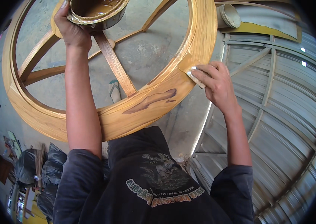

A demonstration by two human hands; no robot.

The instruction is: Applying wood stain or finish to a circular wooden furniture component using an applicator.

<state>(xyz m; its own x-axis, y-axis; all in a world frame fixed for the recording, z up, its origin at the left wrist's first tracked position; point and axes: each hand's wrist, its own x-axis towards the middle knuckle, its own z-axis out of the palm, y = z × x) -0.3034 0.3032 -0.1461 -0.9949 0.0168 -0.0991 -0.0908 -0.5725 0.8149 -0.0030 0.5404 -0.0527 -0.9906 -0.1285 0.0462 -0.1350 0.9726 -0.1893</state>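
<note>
My left hand (pixel 75 33) grips a round metal can (pixel 103 24) of brown liquid, held over the upper part of a large round wooden frame (pixel 109 121). Drips coat the can's rim. On the right, my right hand (pixel 217 84) is closed around a wide, flat paintbrush (pixel 192 69) with a whitish, stained lower part. Its yellow-brown end rests against the frame's broad rim. A dark, long grain mark (pixel 152 100) shows on the wood near me. Wooden spokes (pixel 113 61) cross the ring; my left forearm hides part of the near-left rim.
A sandal (pixel 114 91) lies on the concrete floor (pixel 143 56) beneath the frame. To the right stands a corrugated metal panel (pixel 281 112) with braces. A whitish bucket (pixel 229 16) lies at the upper right. Black bags (pixel 53 164) and a stick broom (pixel 39 164) are at the lower left.
</note>
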